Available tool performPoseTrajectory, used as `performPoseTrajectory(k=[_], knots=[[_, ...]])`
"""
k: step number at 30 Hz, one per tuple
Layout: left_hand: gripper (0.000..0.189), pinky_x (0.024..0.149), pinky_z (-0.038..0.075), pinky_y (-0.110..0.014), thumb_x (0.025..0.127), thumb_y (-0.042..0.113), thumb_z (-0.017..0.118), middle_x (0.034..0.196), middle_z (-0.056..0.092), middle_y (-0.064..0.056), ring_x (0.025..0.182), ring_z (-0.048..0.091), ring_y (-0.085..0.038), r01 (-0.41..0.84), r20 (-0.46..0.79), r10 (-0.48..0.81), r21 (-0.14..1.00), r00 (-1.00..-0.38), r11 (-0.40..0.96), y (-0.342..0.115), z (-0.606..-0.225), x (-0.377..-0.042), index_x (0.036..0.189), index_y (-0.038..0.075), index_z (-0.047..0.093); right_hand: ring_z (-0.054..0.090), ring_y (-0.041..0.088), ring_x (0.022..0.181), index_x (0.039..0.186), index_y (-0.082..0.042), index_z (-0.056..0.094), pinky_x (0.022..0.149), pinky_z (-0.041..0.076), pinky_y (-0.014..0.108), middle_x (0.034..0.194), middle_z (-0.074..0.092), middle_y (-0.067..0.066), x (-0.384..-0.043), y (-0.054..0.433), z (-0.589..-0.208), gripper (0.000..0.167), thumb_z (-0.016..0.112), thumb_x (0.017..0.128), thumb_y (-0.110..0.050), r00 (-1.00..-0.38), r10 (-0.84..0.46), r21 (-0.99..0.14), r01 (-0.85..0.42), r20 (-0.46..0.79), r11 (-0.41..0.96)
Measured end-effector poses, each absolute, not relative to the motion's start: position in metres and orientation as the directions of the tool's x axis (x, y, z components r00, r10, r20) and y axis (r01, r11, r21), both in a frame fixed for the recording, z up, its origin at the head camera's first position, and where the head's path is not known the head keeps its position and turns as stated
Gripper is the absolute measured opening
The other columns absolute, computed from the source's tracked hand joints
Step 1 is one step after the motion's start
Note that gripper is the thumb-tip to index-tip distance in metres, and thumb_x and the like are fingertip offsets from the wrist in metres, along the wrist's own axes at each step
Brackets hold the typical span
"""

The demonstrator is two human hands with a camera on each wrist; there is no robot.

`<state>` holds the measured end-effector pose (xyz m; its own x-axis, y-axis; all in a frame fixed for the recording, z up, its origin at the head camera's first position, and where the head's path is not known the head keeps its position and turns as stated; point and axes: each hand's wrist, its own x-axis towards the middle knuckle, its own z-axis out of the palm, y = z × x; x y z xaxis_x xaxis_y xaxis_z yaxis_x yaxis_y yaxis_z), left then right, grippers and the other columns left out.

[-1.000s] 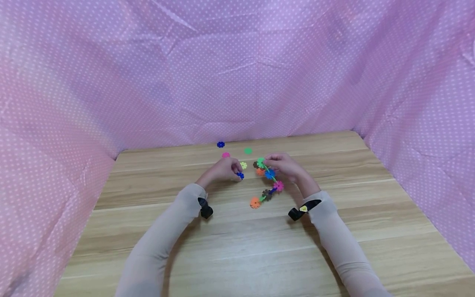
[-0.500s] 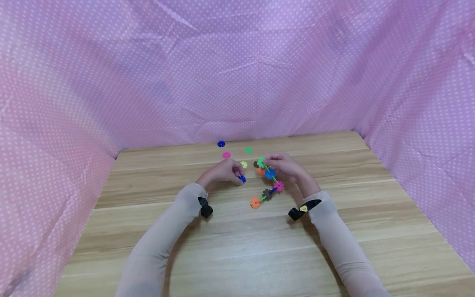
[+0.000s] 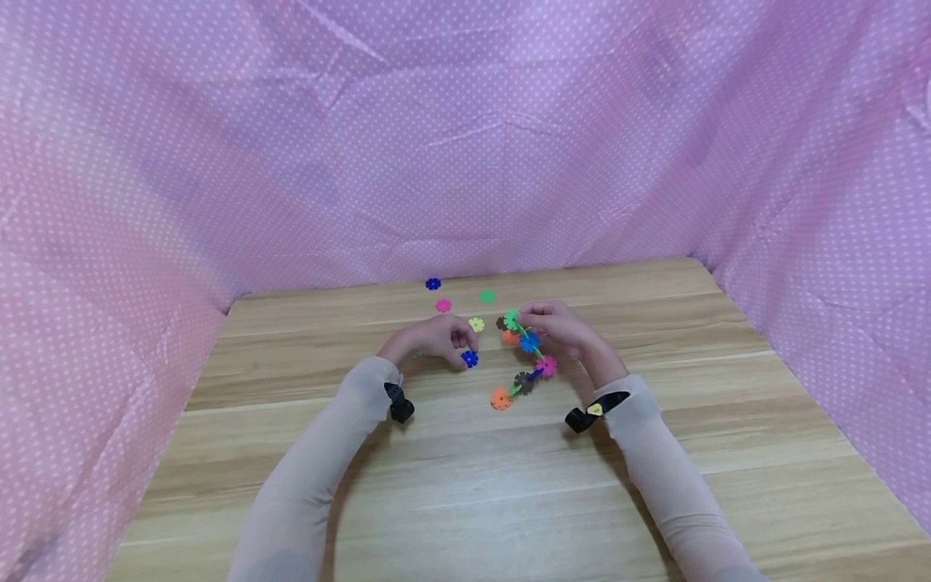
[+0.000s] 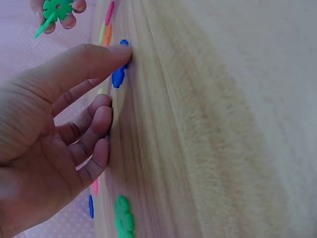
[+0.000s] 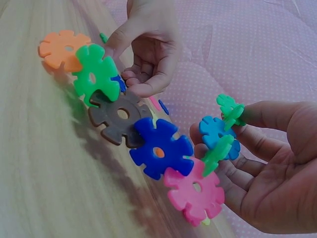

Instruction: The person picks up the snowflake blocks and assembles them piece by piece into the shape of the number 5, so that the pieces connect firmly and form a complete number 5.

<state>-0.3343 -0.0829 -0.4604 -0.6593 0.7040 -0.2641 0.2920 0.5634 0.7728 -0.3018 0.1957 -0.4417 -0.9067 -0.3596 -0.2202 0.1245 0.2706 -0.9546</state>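
Note:
My left hand (image 3: 440, 338) is low over the table, its thumb on a dark blue flower-shaped disc (image 3: 469, 358) that lies flat. In the left wrist view the other fingers bend loosely, apart from that disc. My right hand (image 3: 558, 325) pinches the bright green disc (image 3: 511, 320) at the upper end of a chain of slotted flower discs. Down the chain come a light blue disc (image 3: 529, 341), a pink disc (image 3: 546, 366), a brown disc (image 5: 119, 115) and an orange disc (image 3: 501, 398) at the far end. Green and dark blue discs link some of these.
Loose discs lie toward the back of the wooden table (image 3: 465, 501): dark blue (image 3: 433, 284), pink (image 3: 444, 305), green (image 3: 487, 296) and yellow (image 3: 476, 324). Another green disc (image 4: 124, 217) lies by the left wrist. Pink dotted cloth (image 3: 465, 145) hangs around the table.
The left hand has moved slightly toward me, shifting the dark blue disc, which has gone from tilted at the fingertips to flat. The right hand and chain stay put.

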Motion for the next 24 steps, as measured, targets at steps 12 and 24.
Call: performPoseTrajectory(k=[12, 24], knots=[[0.027, 0.074, 0.048, -0.022, 0.076, 0.002, 0.084, 0.09, 0.059, -0.001, 0.084, 0.053, -0.013, 0.297, -0.262, 0.671, 0.744, -0.694, 0.598, -0.082, -0.461, -0.331, 0.098, 0.007, 0.071, 0.053, 0.01, 0.089, 0.113, -0.002, 0.065, 0.077, 0.049, 0.023, 0.094, 0.062, -0.008, -0.302, 0.197, -0.443, 0.023, 0.059, 0.104, -0.022, -0.904, -0.365, -0.957, 0.129, -0.221, 0.26], [0.018, 0.073, 0.057, -0.024, 0.084, 0.002, 0.081, 0.093, 0.075, -0.006, 0.084, 0.069, -0.014, 0.255, -0.18, 0.59, 0.776, -0.787, 0.577, -0.081, -0.46, -0.323, 0.1, 0.007, 0.073, 0.054, 0.009, 0.084, 0.115, 0.001, 0.064, 0.076, 0.05, 0.023, 0.091, 0.061, -0.007, -0.302, 0.196, -0.443, 0.025, 0.058, 0.104, -0.021, -0.902, -0.368, -0.957, 0.138, -0.228, 0.254]])
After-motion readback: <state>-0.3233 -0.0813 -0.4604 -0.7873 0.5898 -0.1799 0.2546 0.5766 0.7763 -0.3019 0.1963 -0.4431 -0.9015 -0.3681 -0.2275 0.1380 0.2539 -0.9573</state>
